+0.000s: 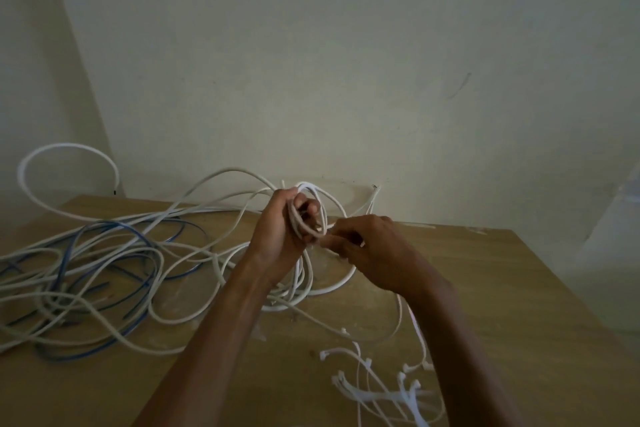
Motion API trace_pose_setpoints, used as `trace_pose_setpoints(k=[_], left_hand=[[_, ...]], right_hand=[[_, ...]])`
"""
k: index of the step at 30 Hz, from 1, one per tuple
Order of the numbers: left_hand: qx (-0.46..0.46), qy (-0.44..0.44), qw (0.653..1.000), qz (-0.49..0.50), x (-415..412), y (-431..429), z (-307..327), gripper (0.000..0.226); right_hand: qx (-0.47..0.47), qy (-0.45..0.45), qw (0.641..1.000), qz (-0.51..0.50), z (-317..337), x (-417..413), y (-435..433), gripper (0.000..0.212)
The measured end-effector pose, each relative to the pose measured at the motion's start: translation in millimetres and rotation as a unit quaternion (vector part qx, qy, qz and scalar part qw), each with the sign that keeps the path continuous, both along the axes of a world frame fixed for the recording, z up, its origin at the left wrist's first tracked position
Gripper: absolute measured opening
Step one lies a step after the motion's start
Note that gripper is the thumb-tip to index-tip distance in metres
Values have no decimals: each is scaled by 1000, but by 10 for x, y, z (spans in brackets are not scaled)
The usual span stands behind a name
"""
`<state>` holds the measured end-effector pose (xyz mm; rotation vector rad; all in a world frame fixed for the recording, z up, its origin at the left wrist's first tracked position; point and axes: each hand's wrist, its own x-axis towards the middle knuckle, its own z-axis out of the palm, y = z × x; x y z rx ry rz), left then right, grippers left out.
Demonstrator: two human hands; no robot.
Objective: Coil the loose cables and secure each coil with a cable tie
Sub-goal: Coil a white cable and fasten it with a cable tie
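In the head view we see the left hand [277,229] gripping the coil [325,213] of white cable, its fingers curled through the loops, above the table [502,288]. The coil stands nearly upright, with its long axis from top to bottom. The right hand [367,246] is just right of the coil, at its lower edge. Its fingertips are closed in a pinch on a thin white strip [323,242] that touches the coil. We judge it is a cable tie, but the blur does not let us be sure. Whether the strip goes around the coil is hidden by the fingers. The spare cable ties [381,392] lie below and right of the coil, and the loose cables [104,270] lie to its left.
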<state>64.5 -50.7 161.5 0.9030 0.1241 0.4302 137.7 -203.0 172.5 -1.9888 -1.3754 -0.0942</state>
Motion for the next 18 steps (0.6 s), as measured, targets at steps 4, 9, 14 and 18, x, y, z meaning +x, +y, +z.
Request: trace_pose_setpoints(k=[4,9,14,18], left_hand=[[-93,-67,992,-57,-83,61,39,28],[-26,-16,997,-68,-49,-80,52,55],[1,-31,991,-127,-23,-185,-5,47],[11,-3,991,-133,-4,-272,-3,36]], right_hand=[[147,83,976,-138,-99,27,13,59],[231,176,952,-101,-231,4,185,35],[333,253,903,-99,-253,-1,249,28],[313,99,937,-121,-281,67,192,28]])
